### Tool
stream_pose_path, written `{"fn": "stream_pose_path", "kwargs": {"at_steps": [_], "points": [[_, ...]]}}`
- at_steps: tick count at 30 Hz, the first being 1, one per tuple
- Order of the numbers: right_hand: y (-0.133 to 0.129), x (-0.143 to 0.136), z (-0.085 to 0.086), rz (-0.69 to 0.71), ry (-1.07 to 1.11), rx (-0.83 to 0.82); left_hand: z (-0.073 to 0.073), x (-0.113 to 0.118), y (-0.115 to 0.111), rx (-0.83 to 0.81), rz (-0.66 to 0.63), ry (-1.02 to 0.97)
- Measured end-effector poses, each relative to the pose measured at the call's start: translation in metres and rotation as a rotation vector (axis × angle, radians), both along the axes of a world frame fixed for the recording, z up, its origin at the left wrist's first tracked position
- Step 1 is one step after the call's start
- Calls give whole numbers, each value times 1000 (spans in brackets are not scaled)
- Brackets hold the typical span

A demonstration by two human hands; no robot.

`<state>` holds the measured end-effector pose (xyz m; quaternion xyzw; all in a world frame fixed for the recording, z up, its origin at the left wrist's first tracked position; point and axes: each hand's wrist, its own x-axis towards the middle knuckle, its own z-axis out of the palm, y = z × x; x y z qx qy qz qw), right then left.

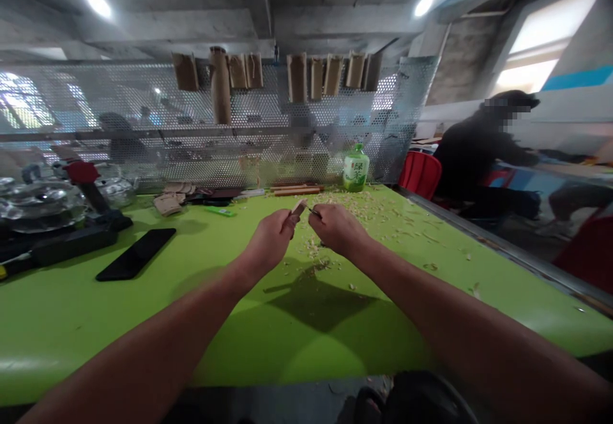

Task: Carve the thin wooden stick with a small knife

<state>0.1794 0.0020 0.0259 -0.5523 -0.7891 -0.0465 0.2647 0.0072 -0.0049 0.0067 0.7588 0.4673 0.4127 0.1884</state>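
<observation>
The left grip (pixel 271 239) is clamped on a small piece of wood (pixel 299 208) above a green desk (pixel 143 328), while the right grip (pixel 341 227) clasps a slim tool (pixel 313 212) just beside it. Shavings (pixel 320 264) lie below both; a bottle (pixel 355 172) stands beyond the right grip, a phone (pixel 137 255) left of the left.

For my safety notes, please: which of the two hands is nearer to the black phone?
Left. The left hand is to the right of the black phone; the right hand is farther off on that same side.
</observation>
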Motion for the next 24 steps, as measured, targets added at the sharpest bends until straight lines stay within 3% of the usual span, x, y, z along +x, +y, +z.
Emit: {"fn": "stream_pose_path", "kwargs": {"at_steps": [24], "points": [[-4,-6,-1,-52,-61,-5,2,1,-5,84,53,116]]}}
